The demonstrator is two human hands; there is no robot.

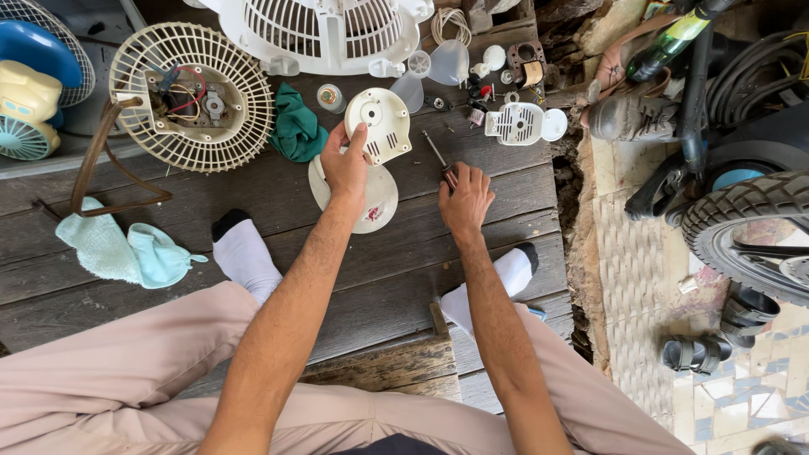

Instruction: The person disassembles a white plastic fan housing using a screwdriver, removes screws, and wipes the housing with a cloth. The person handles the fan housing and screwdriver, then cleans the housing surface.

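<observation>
Past the beige-trousered knees, the left hand (344,165) grips the cream motor cover (379,123) at 12 o'clock while the right hand (463,200) closes on a screwdriver (439,157) at 1 o'clock — likely mid-disassembly, with 1 careful seating of the tip called for next.

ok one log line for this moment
left hand: holds cream fan cover | right hand: grips screwdriver | surface: wooden deck

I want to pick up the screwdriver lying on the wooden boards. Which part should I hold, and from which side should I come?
Grip the screwdriver by its handle end, which lies under the right hand, coming from above. The thin metal shaft points up-left, away from the person, and lies flat on the wooden boards, so it offers little to hold.
</observation>
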